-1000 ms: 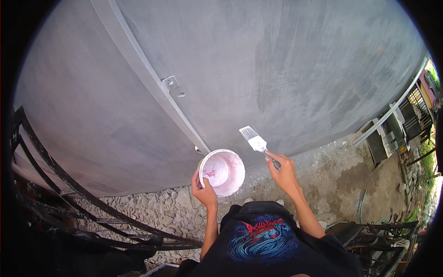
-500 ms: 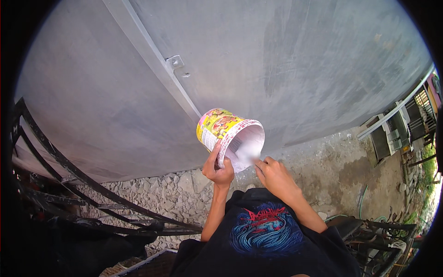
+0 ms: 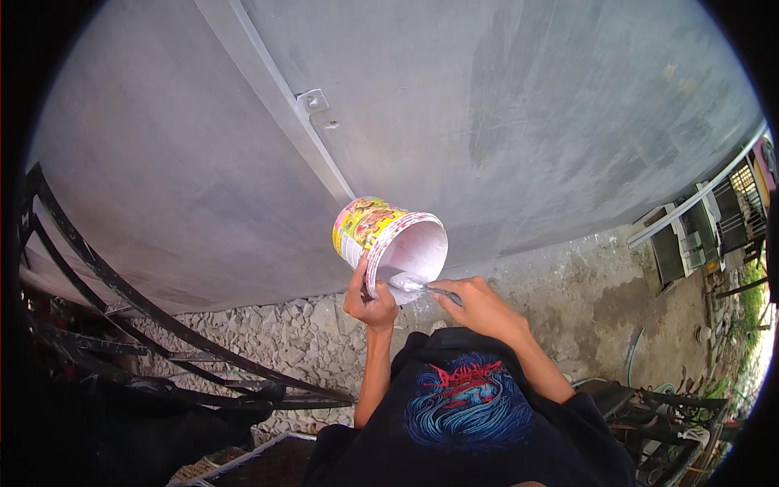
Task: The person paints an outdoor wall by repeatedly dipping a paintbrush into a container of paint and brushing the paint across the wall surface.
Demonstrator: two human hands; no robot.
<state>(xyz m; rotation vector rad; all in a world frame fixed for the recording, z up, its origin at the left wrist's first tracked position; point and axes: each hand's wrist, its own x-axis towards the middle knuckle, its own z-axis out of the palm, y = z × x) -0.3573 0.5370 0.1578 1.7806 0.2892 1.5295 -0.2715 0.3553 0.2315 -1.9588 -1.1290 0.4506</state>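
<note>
My left hand grips the rim of a yellow, picture-printed bucket, with the thumb up its outside. The bucket is tilted, its mouth facing me and to the right, and whitish-pink paste coats the inner wall. In my right hand is a white-smeared tool with a grey handle, which looks like a putty knife. Its white end lies inside the bucket's mouth, near the lower edge. Paste and shadow partly hide the shape of that end.
A large grey wall rises ahead, with a metal strip and a small bracket. Black curved metal rails stand at the left over broken stones. Stained concrete ground and a green hose are at the right.
The bucket and my left hand have shifted slightly left. My right hand has turned and moved a little, bringing the tool's white end lower in the bucket's mouth; its handle now shows.
</note>
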